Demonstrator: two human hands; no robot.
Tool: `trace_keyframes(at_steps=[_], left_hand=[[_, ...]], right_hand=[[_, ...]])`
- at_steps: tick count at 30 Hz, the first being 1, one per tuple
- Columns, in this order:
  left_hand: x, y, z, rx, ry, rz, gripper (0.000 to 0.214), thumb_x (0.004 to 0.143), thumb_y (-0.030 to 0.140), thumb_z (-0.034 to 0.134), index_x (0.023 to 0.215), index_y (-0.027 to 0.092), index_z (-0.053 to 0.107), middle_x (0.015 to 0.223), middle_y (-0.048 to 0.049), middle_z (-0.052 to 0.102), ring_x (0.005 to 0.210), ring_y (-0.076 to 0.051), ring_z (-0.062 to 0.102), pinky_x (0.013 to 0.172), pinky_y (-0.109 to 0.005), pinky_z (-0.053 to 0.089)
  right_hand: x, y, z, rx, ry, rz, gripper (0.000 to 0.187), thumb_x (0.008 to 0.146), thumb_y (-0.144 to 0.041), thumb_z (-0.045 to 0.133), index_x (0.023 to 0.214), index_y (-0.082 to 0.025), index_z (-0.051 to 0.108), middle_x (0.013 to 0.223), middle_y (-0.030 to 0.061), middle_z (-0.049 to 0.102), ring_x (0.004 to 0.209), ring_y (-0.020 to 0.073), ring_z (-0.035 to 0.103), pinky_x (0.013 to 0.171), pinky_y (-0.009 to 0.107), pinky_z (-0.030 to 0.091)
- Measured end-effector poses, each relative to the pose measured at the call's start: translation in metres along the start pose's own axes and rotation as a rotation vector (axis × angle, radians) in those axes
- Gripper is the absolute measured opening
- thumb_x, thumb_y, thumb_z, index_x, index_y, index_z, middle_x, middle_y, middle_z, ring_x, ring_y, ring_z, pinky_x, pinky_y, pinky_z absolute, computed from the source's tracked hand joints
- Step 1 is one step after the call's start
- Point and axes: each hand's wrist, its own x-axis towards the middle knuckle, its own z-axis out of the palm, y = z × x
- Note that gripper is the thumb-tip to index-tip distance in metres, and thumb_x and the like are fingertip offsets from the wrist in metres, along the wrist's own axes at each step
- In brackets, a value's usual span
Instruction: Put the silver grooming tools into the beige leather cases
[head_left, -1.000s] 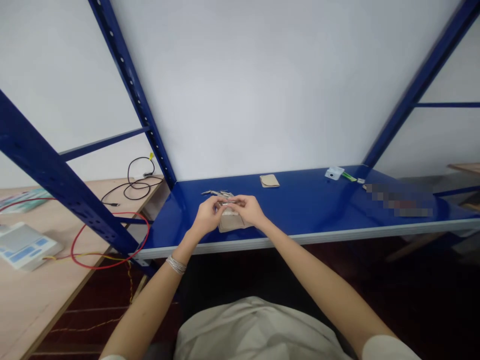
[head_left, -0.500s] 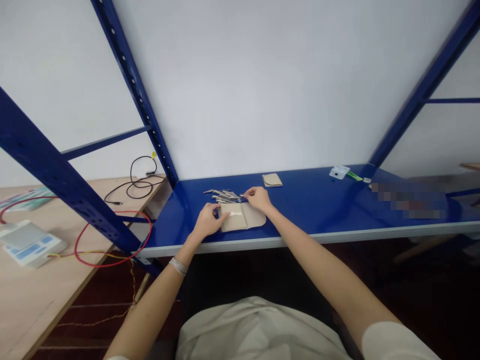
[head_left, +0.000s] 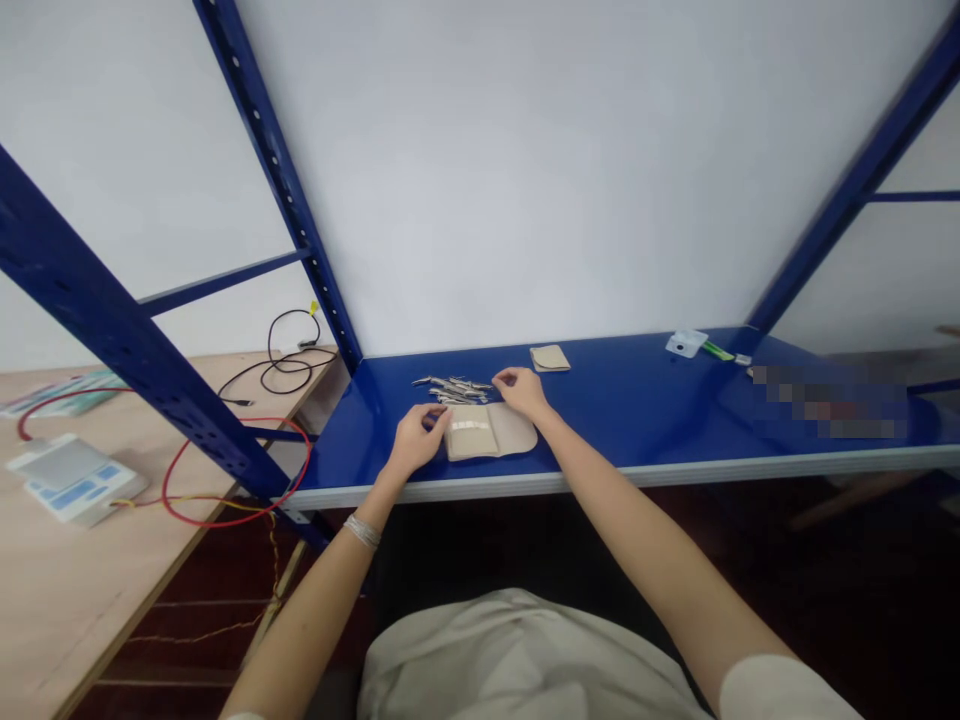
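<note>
Pixel blocks [head_left: 829,402] mask something on the blue shelf [head_left: 622,410] — the heaped metal pieces [head_left: 454,390] too small to tell apart

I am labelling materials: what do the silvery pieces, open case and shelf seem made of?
Silvery pieces: probably metal, from their bright shine.
Open case: perhaps leather or imitation, matt beige with a thin flap.
Shelf: likely painted metal, glossy blue, showing reflections.

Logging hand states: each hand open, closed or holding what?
Left hand: curved at the open beige case; grip cannot be told.
Right hand: fingertips close together beside metal pieces; hold cannot be told.
</note>
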Motion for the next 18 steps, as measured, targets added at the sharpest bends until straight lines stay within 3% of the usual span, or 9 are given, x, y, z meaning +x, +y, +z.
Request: trace_keyframes(at_steps=[3,6,10,13,18], left_hand=[[0.025,-0.009,-0.007,0.137,0.007,-0.046,0.026,0.084,0.031,0.057,0.102,0.015,0.068,0.095,-0.0083,0.070,0.073,-0.017,0.064,0.078,-0.031,0.053],[0.060,-0.024,-0.012,0.402,0.048,0.014,0.029,0.079,0.014,0.055,0.104,0.009,0.068,0.100,-0.0149,0.067,0.095,-0.024,0.063,0.094,-0.036,0.048],[0.095,-0.042,-0.007,0.514,-0.061,0.132,0.036,0.082,0.012,0.048,0.112,0.010,0.068,0.115,-0.0169,0.063,0.108,-0.026,0.060,0.100,-0.036,0.045],[0.104,-0.047,0.001,0.565,-0.141,0.135,0.037,0.084,0.011,0.044,0.110,0.014,0.070,0.112,-0.0147,0.066,0.105,-0.025,0.061,0.098,-0.036,0.045],[0.102,-0.046,0.005,0.599,-0.074,0.020,0.031,0.084,0.019,0.049,0.101,0.016,0.074,0.104,-0.0168,0.070,0.102,-0.031,0.062,0.093,-0.041,0.046]], right_hand=[[-0.004,0.007,-0.006,0.000,0.033,0.081,0.014,0.080,-0.028,0.064,0.085,-0.021,0.074,0.088,0.0028,0.075,0.087,0.0184,0.068,0.084,0.028,0.048],[-0.004,0.006,-0.006,-0.015,0.038,0.144,0.013,0.080,-0.028,0.063,0.084,-0.022,0.074,0.088,0.0028,0.075,0.089,0.0187,0.068,0.085,0.029,0.048],[-0.006,0.005,-0.003,-0.033,0.039,0.130,0.013,0.081,-0.028,0.062,0.086,-0.022,0.073,0.089,0.0026,0.074,0.089,0.0180,0.067,0.087,0.030,0.046],[-0.007,0.006,-0.001,-0.041,0.034,0.090,0.015,0.082,-0.028,0.061,0.089,-0.022,0.073,0.089,0.0027,0.073,0.087,0.0180,0.066,0.086,0.031,0.046],[-0.005,0.008,0.002,-0.072,-0.027,-0.072,0.022,0.084,-0.028,0.062,0.102,-0.025,0.074,0.098,0.0040,0.071,0.092,0.0197,0.063,0.089,0.033,0.045]])
